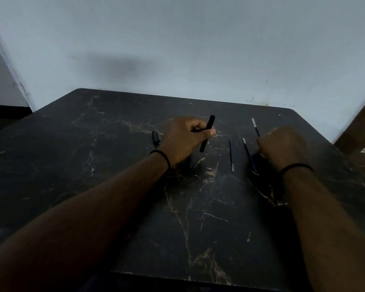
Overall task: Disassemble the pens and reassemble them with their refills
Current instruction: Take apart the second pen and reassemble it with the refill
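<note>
Over the dark marbled surface [135, 207], the left hand [183, 140] pinches a black pen barrel [207, 133] between thumb and fingers, tilted off the top. Just right of that barrel, two refills [231, 154] lie flat side by side. Farther right, the right hand [282, 146] closes on a third refill [255, 127]. Left of the barrel sits what looks like a pen cap [155, 138].

Single head-worn wide-angle view, looking forward and down across a black marble-patterned tabletop [114, 186] from its near edge. Both forearms enter from 6 o'clock, close to the lens. A pale grey-blue wall [198, 49] fills the frame toward 12 o'clock. Edges bow.
</note>
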Tool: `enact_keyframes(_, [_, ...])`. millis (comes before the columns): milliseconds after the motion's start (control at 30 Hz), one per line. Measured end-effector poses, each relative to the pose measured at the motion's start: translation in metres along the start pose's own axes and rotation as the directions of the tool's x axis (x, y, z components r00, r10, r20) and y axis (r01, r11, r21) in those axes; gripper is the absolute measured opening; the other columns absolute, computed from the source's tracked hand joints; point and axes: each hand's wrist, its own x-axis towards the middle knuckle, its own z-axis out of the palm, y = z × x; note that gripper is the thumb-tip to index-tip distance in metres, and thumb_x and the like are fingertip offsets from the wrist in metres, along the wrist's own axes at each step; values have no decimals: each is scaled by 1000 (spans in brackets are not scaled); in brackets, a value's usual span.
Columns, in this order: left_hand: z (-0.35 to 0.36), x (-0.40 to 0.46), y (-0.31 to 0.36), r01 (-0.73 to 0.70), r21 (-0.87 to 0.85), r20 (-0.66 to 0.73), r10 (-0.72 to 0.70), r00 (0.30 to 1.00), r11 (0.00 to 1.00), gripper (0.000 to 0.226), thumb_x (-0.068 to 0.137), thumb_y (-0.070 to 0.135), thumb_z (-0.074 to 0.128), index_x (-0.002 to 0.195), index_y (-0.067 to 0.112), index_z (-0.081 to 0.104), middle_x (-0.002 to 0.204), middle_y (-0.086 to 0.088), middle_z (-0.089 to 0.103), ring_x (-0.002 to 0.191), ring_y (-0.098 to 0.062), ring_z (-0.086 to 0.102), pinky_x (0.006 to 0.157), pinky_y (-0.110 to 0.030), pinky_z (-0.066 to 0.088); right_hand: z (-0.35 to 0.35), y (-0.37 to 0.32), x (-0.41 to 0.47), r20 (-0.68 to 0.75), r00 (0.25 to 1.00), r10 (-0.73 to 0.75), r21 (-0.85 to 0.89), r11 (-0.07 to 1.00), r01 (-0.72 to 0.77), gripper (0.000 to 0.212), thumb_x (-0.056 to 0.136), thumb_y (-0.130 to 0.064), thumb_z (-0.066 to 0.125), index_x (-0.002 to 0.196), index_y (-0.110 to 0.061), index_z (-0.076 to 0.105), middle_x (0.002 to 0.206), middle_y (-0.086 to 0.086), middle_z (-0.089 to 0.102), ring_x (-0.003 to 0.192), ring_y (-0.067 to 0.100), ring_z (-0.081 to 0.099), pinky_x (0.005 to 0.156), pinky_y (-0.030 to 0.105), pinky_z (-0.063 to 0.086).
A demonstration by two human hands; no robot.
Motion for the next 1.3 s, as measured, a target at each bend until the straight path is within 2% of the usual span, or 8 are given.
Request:
enact_keyframes(100, [1,0,-1,3,-2,-2,-3,1000,1000,4,83,23,77,80,25,75,78,-2,75,74,-20,71,72,-34,59,2,5,6,53,997,-50,-154,986,57,30,93,-29,60,95,0,67,109,24,66,100,39,62,73,31,35])
enact_keyframes(233, [1,-1,-1,7,-2,1,-7,1000,1000,8,84,23,76,79,17,74,74,-10,72,65,-12,63,69,-37,57,1,10,8,136,986,-97,-259,957,130,38,91,-36,62,63,-15,47,88,12,56,78,28,48,72,31,34])
enact_keyframes(367, [2,-1,0,28,2,-4,-28,1000,1000,19,84,24,76,84,5,75,79,-21,71,68,-21,62,73,-49,56,3,9,7,188,981,-55,-303,946,111,29,84,-33,67,63,-16,54,84,9,59,64,21,48,69,32,38])
enact_keyframes(567, [1,-1,-2,21,21,-10,-21,1000,1000,11,83,26,76,84,15,77,80,-11,75,79,-35,70,76,-54,57,9,12,8,218,974,-62,-282,952,123,40,83,-49,60,100,-14,72,109,16,68,100,38,63,94,46,52])
enact_keyframes(867, [1,1,-4,-8,28,-7,8,1000,1000,3,83,24,77,81,22,76,73,5,74,68,-10,69,69,-33,60,12,8,5,145,986,-82,-315,941,124,32,87,-40,67,96,-10,70,109,19,69,99,39,64,75,34,44])
enact_keyframes(1067, [1,1,-3,-2,17,-10,2,1000,1000,4,83,23,77,81,19,76,77,-6,75,71,-23,71,72,-39,59,11,4,-2,138,985,-106,-272,952,140,37,89,-45,63,66,-19,53,97,13,68,77,28,53,71,32,39])
enact_keyframes(1200, [2,0,-1,14,17,-5,-14,1000,1000,3,83,22,76,81,21,75,81,-12,75,79,-35,70,75,-49,59,12,1,-8,164,977,-139,-257,950,179,28,88,-44,64,76,-18,64,98,13,70,80,28,59,73,32,42])
enact_keyframes(1300, [2,-1,0,16,21,0,-16,1000,1000,6,83,23,76,82,17,76,78,-13,74,77,-38,68,73,-50,57,12,-2,-13,198,974,-107,-238,959,154,35,83,-46,68,95,-14,72,104,13,69,97,35,65,88,42,53])
